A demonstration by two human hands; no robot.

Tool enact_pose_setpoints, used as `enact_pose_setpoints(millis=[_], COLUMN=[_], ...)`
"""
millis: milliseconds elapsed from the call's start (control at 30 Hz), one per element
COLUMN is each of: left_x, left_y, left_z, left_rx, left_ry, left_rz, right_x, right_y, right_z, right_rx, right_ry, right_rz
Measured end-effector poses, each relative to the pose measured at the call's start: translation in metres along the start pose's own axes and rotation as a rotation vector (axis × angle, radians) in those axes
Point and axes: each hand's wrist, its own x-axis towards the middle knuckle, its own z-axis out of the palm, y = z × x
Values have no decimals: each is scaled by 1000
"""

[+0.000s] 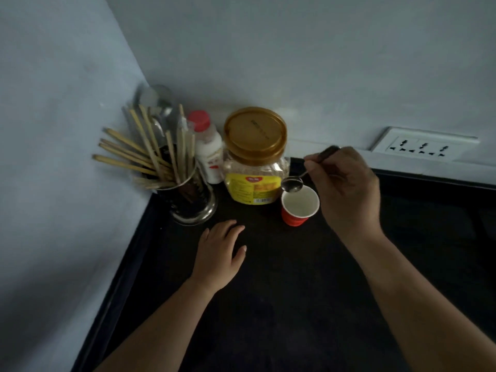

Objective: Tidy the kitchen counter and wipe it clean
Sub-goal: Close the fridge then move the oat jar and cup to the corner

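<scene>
**As the spoon [292, 184] hangs over the cup [300, 206]**

Right hand [346, 189] pinches the handle, slanting far-right, bowl above the cup's far rim. The holder [193, 208] stands far left, nearer the flat, relaxed left hand [220, 253].

We see matte black counter [268, 291] across six o'clock half; pale blue-grey walls [268, 49] across twelve. Near centre, jar [255, 162]: amber-gold lid, beige contents, yellow label with red mark. At its nine o'clock, bottle [208, 151]: white body, red cap. Further toward nine, pale tan chopsticks [139, 154] in shiny silver holder [193, 210]. At jar's four o'clock, we note cup [300, 206]: orange-red ridged outside, white inside. Spoon [292, 185]: silver bowl, dark handle. At frame's three o'clock, white socket plate [421, 145], black holes.
</scene>
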Motion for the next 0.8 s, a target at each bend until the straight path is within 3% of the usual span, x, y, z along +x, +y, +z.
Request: enact_pose_setpoints(millis=[233, 400, 567, 800], left_x=[-39, -61, -70, -72], left_y=[-53, -81, -86, -92], left_z=[-23, -14, -3, 2], left_rx=[29, 14, 8, -52], left_ry=[108, 71, 55, 55], left_rz=[-149, -201, -201, -187], right_x=[32, 43, 25, -1], right_y=[-69, -92, -71, -42], right_z=[65, 120, 160, 172], right_rx=[210, 263, 62, -150], right_ry=[-193, -197, -276, -356], right_rz=[-36, -45, -127, -77])
